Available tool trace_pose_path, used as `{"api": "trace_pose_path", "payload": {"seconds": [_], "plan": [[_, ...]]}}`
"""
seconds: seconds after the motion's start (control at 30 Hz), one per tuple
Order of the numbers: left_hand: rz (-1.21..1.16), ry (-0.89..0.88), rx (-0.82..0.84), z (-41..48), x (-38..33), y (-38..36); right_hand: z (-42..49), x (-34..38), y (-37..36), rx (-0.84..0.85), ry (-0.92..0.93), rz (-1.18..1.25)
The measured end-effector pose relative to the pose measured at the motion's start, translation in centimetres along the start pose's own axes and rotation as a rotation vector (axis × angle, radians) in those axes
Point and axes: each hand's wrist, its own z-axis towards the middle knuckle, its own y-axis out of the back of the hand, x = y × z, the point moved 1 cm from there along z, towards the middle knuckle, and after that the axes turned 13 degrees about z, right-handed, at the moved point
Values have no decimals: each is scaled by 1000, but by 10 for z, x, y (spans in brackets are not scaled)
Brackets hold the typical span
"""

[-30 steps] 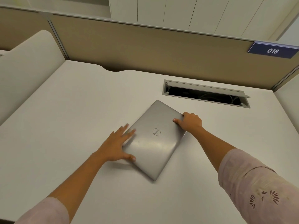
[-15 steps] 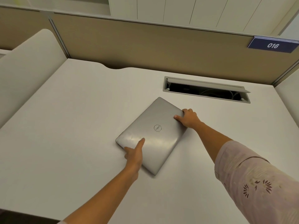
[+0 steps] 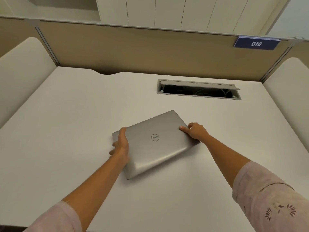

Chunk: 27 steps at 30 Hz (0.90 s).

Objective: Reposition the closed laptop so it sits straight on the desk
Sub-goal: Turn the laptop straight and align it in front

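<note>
A closed silver laptop (image 3: 156, 144) with a round logo on its lid lies on the white desk (image 3: 66, 124), a little askew, its right side turned away from me. My left hand (image 3: 121, 144) grips its left edge, thumb on the lid and fingers under the side. My right hand (image 3: 194, 132) holds the far right corner, thumb pressed on the lid. Both forearms reach in from the bottom of the view.
An open cable hatch (image 3: 199, 89) is cut into the desk behind the laptop. A beige partition (image 3: 133, 51) with a blue sign "016" (image 3: 256, 43) closes the back. Padded white side panels (image 3: 21, 71) stand at left and right.
The laptop has turned clockwise and sits much less skewed than before. My left hand moved from the lid's near corner to grip the left edge. My right hand stayed on its corner.
</note>
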Motion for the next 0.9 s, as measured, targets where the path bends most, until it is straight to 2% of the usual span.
{"api": "trace_pose_path", "payload": {"seconds": [0.1,0.33,0.67,0.9], "plan": [[49,-36,82,3,-15,2,-11,-9,6,-7,3,19],[167,-103,146,7,-40,-7,-35,-25,16,-104,-28,103],[260,-210,198,14,-59,-32,-57,-40,22,-152,-109,141],[278,-216,191,19,-61,-41,-59,-49,17,-235,-139,190]]}}
